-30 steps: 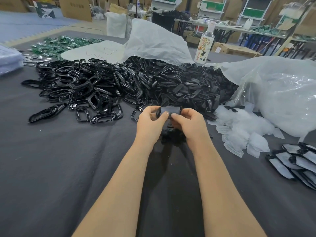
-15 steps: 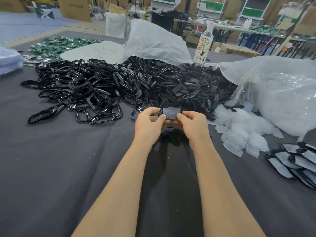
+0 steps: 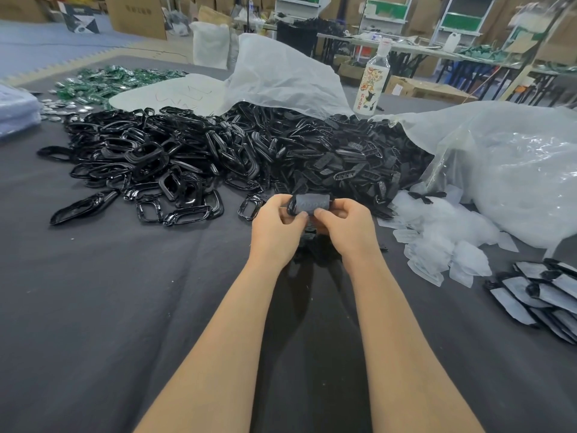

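We pinch black part (image 3: pixel 293 208) with left hand (image 3: pixel 276 229) and right hand (image 3: pixel 346 228), both clamped; grey sleeve (image 3: pixel 312 204) now covers more, so bagging looks nearly done.

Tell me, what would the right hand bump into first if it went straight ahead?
Probably the heap of black plastic parts just beyond it. The right hand, pinching a bagged black part, points toward that heap, though depth is unclear.

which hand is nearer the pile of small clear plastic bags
Right. The right hand is just left of the small clear plastic bags; the left hand is farther left.
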`<state>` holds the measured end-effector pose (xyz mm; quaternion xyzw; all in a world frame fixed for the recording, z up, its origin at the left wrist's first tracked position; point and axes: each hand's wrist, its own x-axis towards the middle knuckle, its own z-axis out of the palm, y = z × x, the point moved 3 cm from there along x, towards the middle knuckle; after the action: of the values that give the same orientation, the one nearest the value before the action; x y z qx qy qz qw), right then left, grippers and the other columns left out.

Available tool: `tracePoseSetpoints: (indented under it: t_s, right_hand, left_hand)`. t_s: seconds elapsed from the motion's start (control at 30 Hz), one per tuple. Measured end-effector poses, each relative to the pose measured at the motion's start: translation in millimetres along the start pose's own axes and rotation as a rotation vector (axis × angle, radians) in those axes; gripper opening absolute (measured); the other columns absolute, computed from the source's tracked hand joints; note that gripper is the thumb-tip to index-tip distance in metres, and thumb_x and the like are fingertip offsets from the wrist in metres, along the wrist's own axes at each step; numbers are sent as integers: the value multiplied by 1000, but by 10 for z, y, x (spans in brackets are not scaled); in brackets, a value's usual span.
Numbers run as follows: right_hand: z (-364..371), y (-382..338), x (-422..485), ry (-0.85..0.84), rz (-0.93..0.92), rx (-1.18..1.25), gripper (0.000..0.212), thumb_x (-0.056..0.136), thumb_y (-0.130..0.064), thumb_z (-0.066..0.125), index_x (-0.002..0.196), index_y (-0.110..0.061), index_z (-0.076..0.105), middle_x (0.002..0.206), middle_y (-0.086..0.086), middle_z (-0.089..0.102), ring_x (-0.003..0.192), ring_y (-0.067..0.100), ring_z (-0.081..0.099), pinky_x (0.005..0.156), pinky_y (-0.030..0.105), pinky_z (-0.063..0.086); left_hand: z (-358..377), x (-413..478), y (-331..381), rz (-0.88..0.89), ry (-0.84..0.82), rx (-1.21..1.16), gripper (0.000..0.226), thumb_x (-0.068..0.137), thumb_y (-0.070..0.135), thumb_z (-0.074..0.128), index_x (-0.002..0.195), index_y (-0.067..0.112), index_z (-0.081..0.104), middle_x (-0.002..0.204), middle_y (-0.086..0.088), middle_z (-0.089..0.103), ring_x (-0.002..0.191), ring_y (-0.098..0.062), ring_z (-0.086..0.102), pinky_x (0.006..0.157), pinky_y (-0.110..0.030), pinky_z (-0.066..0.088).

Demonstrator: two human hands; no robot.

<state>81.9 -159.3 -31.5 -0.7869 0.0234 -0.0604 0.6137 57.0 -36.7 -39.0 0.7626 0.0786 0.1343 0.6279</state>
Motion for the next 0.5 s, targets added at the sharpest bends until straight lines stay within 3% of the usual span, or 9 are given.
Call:
tracePoseSetpoints:
  t_s: [0.13,0.2,0.27,0.37,0.5]
  right_hand:
    - [26,-8,-5,-28,-14,0,17,85,-7,66,90,-22,58,87,2,71,85,17,69,87,41,56]
    - [27,-12,-1,-23,-26,-9,17,86,-12,66,101,-17,60,90,2,70,86,16,69,87,40,56]
    - [12,-7,11,16,-33,-22,17,88,-16,65,105,-14,61,94,5,70,89,20,68,88,43,55]
    - [-11,11,32,59,-41,-38,2,91,-15,60,93,-16,60,88,4,70,84,20,69,87,45,55]
    - [-19,29,44,59,-24,-44,15,91,-15,61,81,-26,57,80,-2,70,79,16,70,86,43,56]
  left_hand:
    - [-15,7,-11,-36,7,-55,19,91,7,58,92,26,61,81,2,70,83,-16,69,80,-30,56]
    - [-20,13,-16,-40,6,-67,17,92,5,56,98,17,66,81,1,71,81,-14,69,80,-30,57]
    - [-15,12,-18,-43,-3,-78,21,92,4,54,93,21,66,80,-1,70,79,-12,69,82,-33,58]
    - [-8,-6,4,-54,-21,-105,31,92,3,53,83,30,62,80,-6,69,77,-12,69,87,-40,57]
    - [-6,-17,17,-49,-17,-77,13,90,14,59,93,25,65,86,-7,71,88,-24,69,88,-47,55]
